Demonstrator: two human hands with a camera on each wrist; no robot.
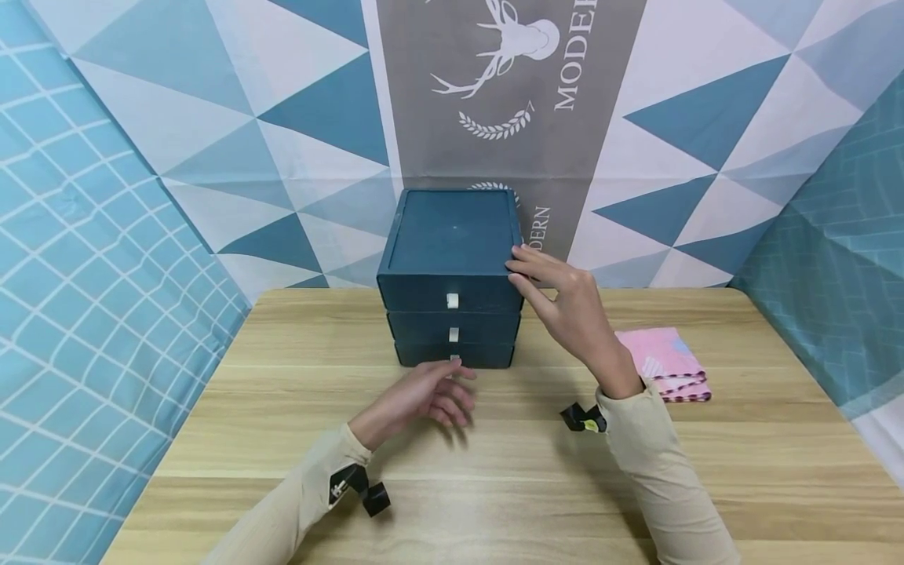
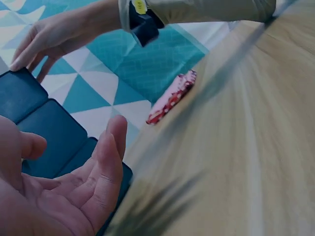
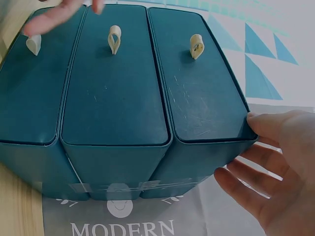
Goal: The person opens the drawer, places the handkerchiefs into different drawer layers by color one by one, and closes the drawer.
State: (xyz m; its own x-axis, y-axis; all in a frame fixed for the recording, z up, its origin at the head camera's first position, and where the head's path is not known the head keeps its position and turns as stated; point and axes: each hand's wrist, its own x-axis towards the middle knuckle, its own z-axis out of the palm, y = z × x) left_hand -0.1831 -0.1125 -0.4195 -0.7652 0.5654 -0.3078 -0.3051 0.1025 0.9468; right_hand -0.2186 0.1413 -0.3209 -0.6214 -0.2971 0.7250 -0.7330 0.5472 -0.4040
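A dark teal chest of three drawers [image 1: 452,235] stands against the back wall, its drawers closed, each with a small pale pull tab [image 1: 453,300]. My right hand [image 1: 572,310] rests on the chest's top right front corner, thumb at the front edge; the right wrist view shows this hand [image 3: 275,167] at the corner, fingers spread along the side. My left hand [image 1: 431,396] is in front of the bottom drawer, thumb near its tab [image 3: 33,44], fingers loosely bent and holding nothing. In the left wrist view the palm of that hand [image 2: 74,191] faces up.
A folded pink cloth [image 1: 664,361] lies on the wooden table [image 1: 494,486] to the right of the chest, beside my right forearm. Patterned fabric hangs behind the table and on both sides.
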